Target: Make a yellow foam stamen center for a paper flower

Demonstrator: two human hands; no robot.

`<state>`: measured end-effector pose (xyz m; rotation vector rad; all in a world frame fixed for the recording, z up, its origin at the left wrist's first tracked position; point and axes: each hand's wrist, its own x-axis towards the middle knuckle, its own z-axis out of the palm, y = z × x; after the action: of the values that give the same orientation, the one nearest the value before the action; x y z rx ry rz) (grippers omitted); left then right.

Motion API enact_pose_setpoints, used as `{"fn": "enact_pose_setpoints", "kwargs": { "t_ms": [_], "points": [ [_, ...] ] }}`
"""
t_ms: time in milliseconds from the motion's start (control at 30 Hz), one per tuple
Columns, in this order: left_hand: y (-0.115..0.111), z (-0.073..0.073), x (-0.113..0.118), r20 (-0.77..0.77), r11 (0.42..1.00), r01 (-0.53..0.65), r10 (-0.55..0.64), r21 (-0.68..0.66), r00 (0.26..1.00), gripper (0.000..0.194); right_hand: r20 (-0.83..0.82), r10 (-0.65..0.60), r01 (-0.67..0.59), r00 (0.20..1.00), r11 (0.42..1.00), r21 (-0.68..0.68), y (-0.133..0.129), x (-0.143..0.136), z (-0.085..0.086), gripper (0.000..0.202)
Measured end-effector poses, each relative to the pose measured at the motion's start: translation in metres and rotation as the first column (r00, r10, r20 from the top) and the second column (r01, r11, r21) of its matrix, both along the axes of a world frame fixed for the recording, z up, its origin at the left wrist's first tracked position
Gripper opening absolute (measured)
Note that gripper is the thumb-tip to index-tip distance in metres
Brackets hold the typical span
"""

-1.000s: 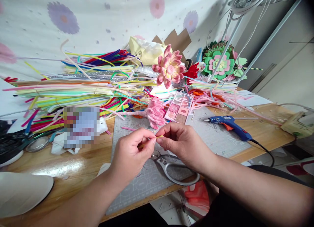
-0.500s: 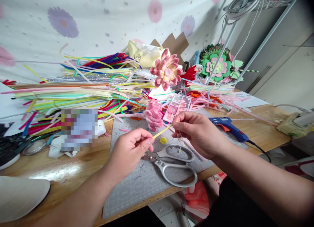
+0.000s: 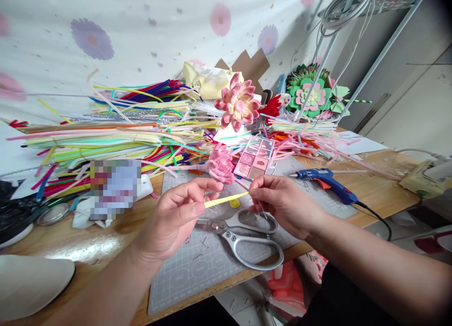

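Note:
A short, narrow yellow pipe cleaner (image 3: 226,200) is stretched between my two hands above the cutting mat. My left hand (image 3: 180,218) has the near end by its thumb, the index and other fingers raised and partly curled around it. At the opposite end, my right hand (image 3: 277,199) pinches the tip between thumb and fingers, and thin wires hang beneath that hand. Silver-handled scissors (image 3: 231,235) lie below both hands. A small yellow coil (image 3: 234,203) rests just under the strip. Behind it lies a pink fuzzy flower (image 3: 221,163) on a wrapped stem.
Bundles of coloured pipe cleaners (image 3: 102,140) cover the back of the table. A makeup palette (image 3: 253,157) sits beyond my right hand, with a blue glue gun (image 3: 328,182) farther right. The grey cutting mat (image 3: 187,283) reaches the front edge. A pink-and-yellow flower (image 3: 238,102) stands behind.
My left hand has slid left along the yellow pipe cleaner and its fingers have loosened, so more of the strip shows. My right hand has dropped slightly, still pinching the other end.

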<state>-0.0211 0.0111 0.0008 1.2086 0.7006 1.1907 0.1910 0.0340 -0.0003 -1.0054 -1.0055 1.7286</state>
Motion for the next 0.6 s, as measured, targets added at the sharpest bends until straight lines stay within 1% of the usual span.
{"fn": "enact_pose_setpoints", "kwargs": {
  "t_ms": [67, 133, 233, 300, 367, 467, 533, 600],
  "points": [
    [-0.003, 0.002, 0.002, 0.123, 0.997, 0.079, -0.075, -0.025, 0.99, 0.013, -0.024, 0.061, -0.062, 0.998, 0.997, -0.039, -0.006, -0.01, -0.006, 0.026],
    [-0.005, 0.004, 0.002, 0.178, 0.992, 0.127, -0.121, -0.025, 0.977, 0.013, -0.042, 0.108, -0.111, 0.993, 0.991, -0.07, -0.011, -0.018, -0.009, 0.028],
    [-0.006, 0.007, 0.0, 0.205, 0.991, 0.131, -0.129, 0.006, 0.97, 0.012, -0.031, 0.128, -0.13, 0.991, 0.989, -0.066, -0.012, -0.022, -0.01, 0.03],
    [-0.005, 0.008, -0.001, 0.214, 0.994, 0.106, -0.107, 0.017, 0.971, 0.011, 0.003, 0.104, -0.104, 0.995, 0.995, -0.008, -0.008, -0.021, -0.01, 0.033],
    [-0.004, 0.007, 0.0, 0.178, 0.998, 0.061, -0.059, -0.007, 0.982, 0.005, 0.052, 0.04, -0.044, 0.998, 0.996, 0.079, -0.004, -0.017, -0.009, 0.035],
    [-0.002, 0.001, 0.003, 0.024, 0.996, -0.058, 0.06, -0.071, 0.998, 0.007, 0.075, -0.05, 0.032, 0.996, 0.975, 0.218, 0.0, -0.013, -0.007, 0.032],
    [-0.001, -0.004, 0.006, -0.074, 0.989, -0.124, 0.118, -0.083, 0.99, 0.005, 0.05, -0.034, 0.018, 0.998, 0.96, 0.281, -0.001, -0.013, -0.003, 0.03],
    [-0.001, -0.008, 0.008, -0.13, 0.985, -0.156, 0.146, -0.071, 0.981, 0.004, 0.036, 0.026, -0.036, 0.999, 0.947, 0.32, -0.006, -0.016, 0.001, 0.03]
  ]
}}
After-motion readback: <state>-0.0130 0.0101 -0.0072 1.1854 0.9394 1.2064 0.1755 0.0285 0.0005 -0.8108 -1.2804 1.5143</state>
